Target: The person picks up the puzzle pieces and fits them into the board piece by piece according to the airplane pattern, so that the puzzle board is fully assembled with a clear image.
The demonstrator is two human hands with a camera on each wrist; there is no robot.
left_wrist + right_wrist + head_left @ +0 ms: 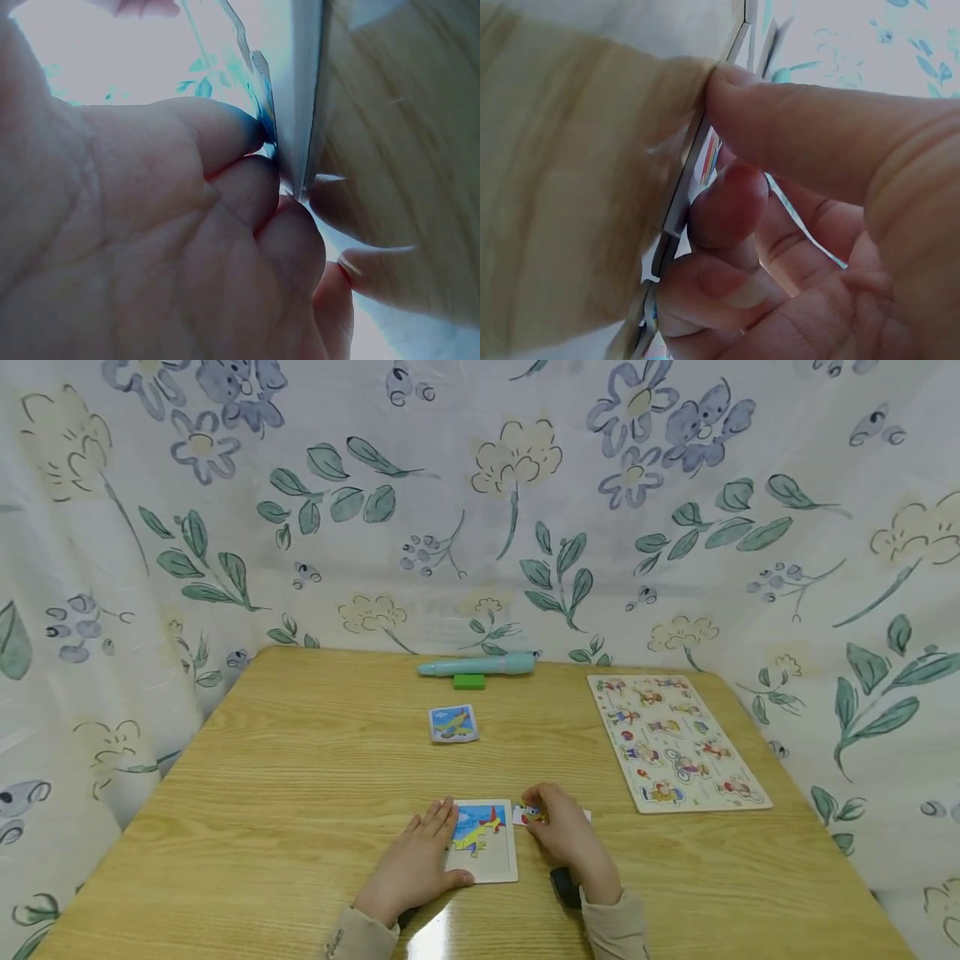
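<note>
The table (pixel 300 768) has a smooth, glossy wood grain; the near puzzle tray (pixel 495 864) looks like matt wood or card; the far pen (pixel 480 667), smooth plastic.

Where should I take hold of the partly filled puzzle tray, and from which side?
Probably pinch the puzzle tray by its near right corner, coming in low from the near right. It lies flat, and its rim is bare there, while the left hand rests on its left side. Keep it level, since the fitted pieces might slide.
</note>
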